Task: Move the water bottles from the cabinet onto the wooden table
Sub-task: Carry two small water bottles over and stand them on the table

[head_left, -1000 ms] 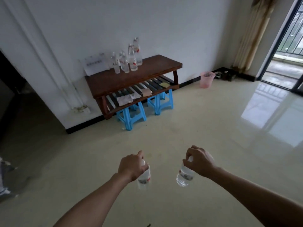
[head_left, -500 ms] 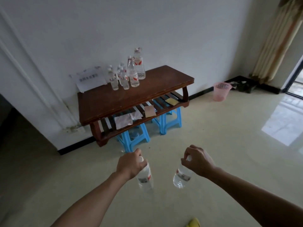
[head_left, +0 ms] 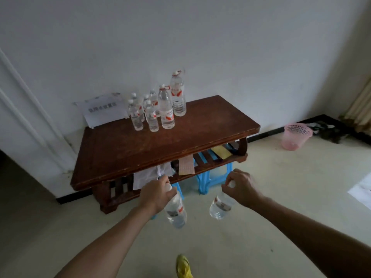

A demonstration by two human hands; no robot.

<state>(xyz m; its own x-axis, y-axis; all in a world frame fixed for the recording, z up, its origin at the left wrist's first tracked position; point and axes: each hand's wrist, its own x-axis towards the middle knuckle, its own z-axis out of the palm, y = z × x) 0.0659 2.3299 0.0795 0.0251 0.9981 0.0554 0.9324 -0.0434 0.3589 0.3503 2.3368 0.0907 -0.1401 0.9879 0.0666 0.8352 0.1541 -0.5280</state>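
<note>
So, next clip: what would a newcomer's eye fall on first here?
First the foreground: the left hand grips the left bottle by its top and the right hand grips the right bottle, both hanging above the floor. Just beyond stands the wooden table, with a cluster of bottles at its back edge by the wall. A pink basket sits on the floor to the right.

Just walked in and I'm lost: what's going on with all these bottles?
A person's left hand grips a small water bottle by its neck, the right hand a second bottle likewise; both hang above the floor just short of the wooden table. A cluster of bottles stands upright at its back edge, near the wall.
</note>
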